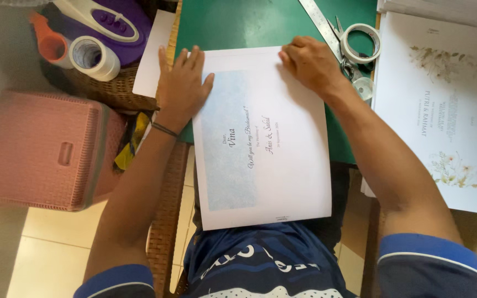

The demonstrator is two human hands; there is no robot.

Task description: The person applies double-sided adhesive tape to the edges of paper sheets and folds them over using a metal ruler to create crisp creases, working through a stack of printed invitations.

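Lying half over the green mat [249,22], the printed sheet [282,165] is pinned flat at its far corners: left hand [180,85] spread open, right hand [310,60] loosely curled. Scissors [349,63] and ruler [318,19] lie untouched, so cutting seems undone.

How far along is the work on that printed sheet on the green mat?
Done: the printed sheet lies on the green mat, printed side up, overhanging its near edge. In hand: the left hand presses its left edge flat, and the right hand rests on its far corner. Left: the sheet shows no cuts; the metal ruler, scissors and tape roll lie untouched beside the right hand.
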